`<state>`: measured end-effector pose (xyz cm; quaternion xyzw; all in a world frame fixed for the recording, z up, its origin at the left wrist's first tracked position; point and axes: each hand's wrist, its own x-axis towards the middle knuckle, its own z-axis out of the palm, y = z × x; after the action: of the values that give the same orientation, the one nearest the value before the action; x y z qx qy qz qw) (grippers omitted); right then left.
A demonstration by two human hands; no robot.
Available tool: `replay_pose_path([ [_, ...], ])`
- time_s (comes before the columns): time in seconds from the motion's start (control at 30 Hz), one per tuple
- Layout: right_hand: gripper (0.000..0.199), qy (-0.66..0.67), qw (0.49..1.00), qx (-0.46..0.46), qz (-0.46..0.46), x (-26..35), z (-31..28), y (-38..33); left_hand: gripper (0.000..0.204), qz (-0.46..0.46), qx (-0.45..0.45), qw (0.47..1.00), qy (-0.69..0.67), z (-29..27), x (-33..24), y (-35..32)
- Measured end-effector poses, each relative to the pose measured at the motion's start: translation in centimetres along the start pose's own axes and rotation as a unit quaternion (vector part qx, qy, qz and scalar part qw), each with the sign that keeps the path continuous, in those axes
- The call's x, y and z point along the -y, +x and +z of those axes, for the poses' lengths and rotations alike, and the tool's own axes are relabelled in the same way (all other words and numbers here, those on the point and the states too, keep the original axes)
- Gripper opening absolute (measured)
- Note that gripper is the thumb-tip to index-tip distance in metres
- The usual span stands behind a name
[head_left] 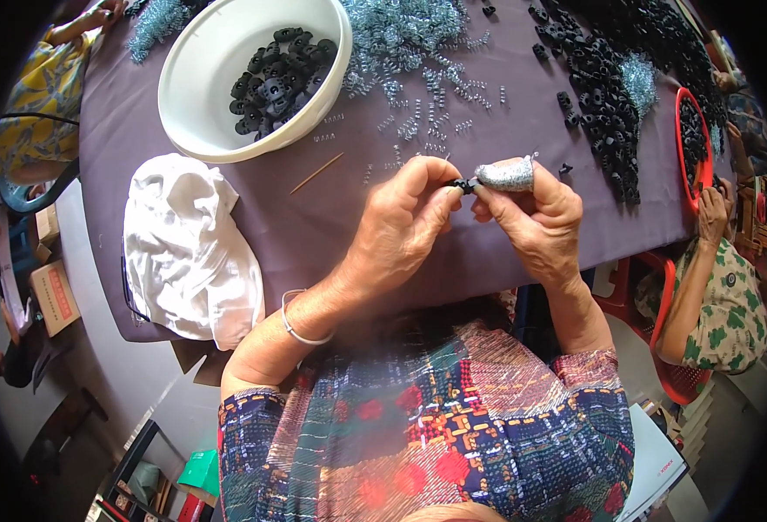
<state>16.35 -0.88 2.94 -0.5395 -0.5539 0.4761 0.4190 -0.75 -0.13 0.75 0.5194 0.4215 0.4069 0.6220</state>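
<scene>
Black plastic piece: a small black part (463, 184) sits pinched between both hands, above the purple cloth, near the middle of the table.
Left hand: the left hand (401, 228) is closed narrow, thumb and forefinger nipping the part from the left side.
Right hand: the right hand (536, 222) meets it from the right, fingers curled in tight on the same part; a grey glittery finger cover (507, 175) wraps one fingertip.
Wrist: a thin bangle (301, 324) rings the left wrist.
Table cover: purple cloth (314, 222) spread across the whole table.
Just beyond the hands: little metal springs (418, 113) scattered loose, thickening into a heap at the far edge.
Stick: a thin wooden stick (316, 173) lies left of the hands, on the cloth.
Far left: a white bowl (194, 87) holding a pile of black parts (281, 74).
Near left: a crumpled white bag (188, 252) at the table edge.
Far right: a long heap of black pieces (614, 104) running towards a red tray (681, 130).
Right edge: another person's hand (712, 213) by that tray.
</scene>
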Motion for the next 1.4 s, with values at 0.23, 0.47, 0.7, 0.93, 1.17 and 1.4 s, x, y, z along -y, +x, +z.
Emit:
replay_pose_path([
  [0.23, 0.012, -0.034, 0.999, 0.004, -0.011, 0.0, 0.4, 0.5, 0.014, -0.011, 0.0, 1.0, 0.027, -0.2, 0.3, -0.1],
  [0.47, 0.012, -0.064, 0.997, -0.033, -0.027, -0.1, 1.4, 0.4, 0.014, -0.009, -0.034, 0.999, 0.036, -0.1, 0.3, -0.1],
  [0.7, 0.011, -0.056, 0.998, 0.005, -0.016, -0.1, 0.7, 1.0, 0.013, -0.005, -0.035, 0.999, 0.03, -0.1, 0.4, 0.1],
  [0.93, 0.008, -0.027, 0.998, 0.044, 0.029, 0.5, -0.2, 1.2, 0.014, -0.024, -0.012, 1.0, -0.008, -0.3, 0.4, 0.3],
  [1.17, 0.01, -0.048, 0.998, 0.04, 0.022, 0.1, -0.1, 1.1, 0.013, -0.022, -0.019, 1.0, 0.009, -0.2, 0.4, 0.2],
  [1.4, 0.011, 0.018, 0.997, 0.06, 0.052, -0.2, -0.5, 1.3, 0.014, -0.023, -0.017, 1.0, 0.001, -0.4, 0.2, 0.2],
])
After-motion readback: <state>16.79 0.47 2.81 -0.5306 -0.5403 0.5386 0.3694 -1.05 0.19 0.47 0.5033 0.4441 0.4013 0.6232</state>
